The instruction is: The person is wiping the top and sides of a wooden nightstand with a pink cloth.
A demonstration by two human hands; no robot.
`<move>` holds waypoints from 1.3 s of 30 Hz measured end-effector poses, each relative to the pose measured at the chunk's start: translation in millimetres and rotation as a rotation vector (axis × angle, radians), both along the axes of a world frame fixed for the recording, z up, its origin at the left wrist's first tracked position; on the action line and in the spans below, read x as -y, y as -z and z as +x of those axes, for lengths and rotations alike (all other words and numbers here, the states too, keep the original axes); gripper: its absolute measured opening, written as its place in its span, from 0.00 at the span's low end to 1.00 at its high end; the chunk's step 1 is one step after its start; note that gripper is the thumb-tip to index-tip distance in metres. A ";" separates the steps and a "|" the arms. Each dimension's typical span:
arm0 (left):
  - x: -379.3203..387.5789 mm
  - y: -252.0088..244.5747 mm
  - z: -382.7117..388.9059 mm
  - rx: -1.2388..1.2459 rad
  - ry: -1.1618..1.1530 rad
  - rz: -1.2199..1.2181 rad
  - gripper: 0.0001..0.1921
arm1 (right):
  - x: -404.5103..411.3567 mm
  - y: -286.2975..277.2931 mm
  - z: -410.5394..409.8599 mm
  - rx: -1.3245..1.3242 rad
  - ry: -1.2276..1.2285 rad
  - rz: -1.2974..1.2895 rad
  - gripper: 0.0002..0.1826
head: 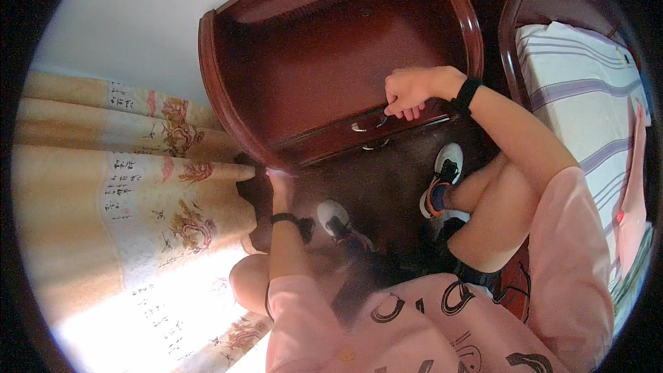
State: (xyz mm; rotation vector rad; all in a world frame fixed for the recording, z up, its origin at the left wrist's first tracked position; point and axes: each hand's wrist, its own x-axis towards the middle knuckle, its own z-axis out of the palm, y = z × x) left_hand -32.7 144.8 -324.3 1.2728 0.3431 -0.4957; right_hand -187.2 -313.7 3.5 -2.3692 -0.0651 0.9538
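Note:
A dark red wooden nightstand (331, 57) with a raised, curved rim stands before me. My right hand (406, 94) is at its front edge, fingers curled and nothing visible in them. Just left of that hand, a curved metal handle (369, 125) sits on the upper drawer front; a second metal handle (375, 144) is below it. My left hand (279, 172) is low by the nightstand's front left corner, beside the curtain. Its fingers are mostly hidden or blurred, and whether it holds anything cannot be seen. Both wrists wear black bands.
Patterned beige curtains (129, 166) hang at the left, brightly lit lower down. A bed with a striped sheet (564, 77) and dark wooden frame stands at the right. My knees and light sneakers (448, 161) are close to the nightstand, on a dark floor (383, 186).

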 end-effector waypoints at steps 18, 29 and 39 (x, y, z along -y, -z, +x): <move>32.4 -181.2 0.3 0.536 0.122 0.062 0.21 | 3.4 -0.2 2.9 -0.034 -0.046 0.033 0.22; 60.6 -274.8 29.5 0.619 0.163 -0.008 0.20 | -4.1 -9.8 -1.0 0.014 -0.061 -0.028 0.21; 55.3 -237.5 37.9 0.258 0.034 0.049 0.23 | -6.4 -11.5 0.3 -0.003 -0.065 -0.023 0.22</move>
